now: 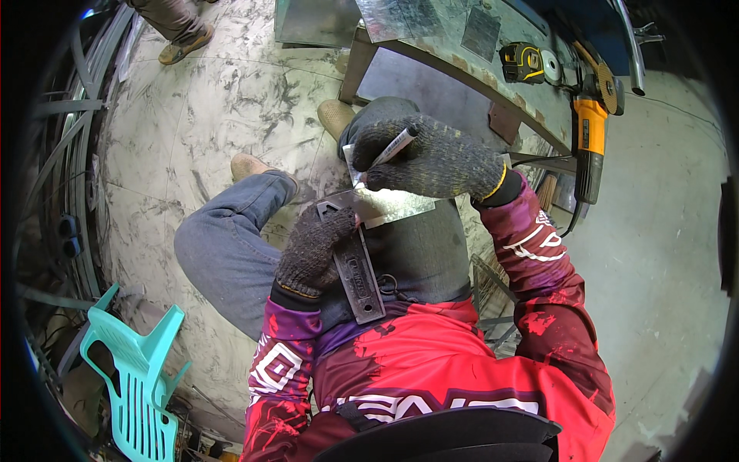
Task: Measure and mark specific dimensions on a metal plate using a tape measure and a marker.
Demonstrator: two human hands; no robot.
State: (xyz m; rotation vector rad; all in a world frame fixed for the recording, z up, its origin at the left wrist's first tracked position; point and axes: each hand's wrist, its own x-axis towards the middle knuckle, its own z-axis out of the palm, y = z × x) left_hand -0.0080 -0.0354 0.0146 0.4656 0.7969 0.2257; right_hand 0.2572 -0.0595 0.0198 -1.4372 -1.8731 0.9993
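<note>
My right hand [435, 160], in a dark knitted glove, pinches a white marker pen [394, 146]. Its lower end points down toward a shiny piece of sheet metal [400, 206] on my thigh. My left hand [314, 250], gloved too, is closed around the upper part of a grey measuring square [359, 279]. The square's top lies against the sheet's left side, and its long stock slants down toward my lap. The fingers of my left hand hide part of the square. Glare off the sheet hides any marks on it.
A metal workbench [454, 65] stands ahead on the right, bearing a tape measure [522, 63] and an orange angle grinder [591, 127]. At the lower left is a turquoise plastic chair [138, 362]. Metal strips [85, 138] line the left side. Another person's shoe [186, 45] shows far left.
</note>
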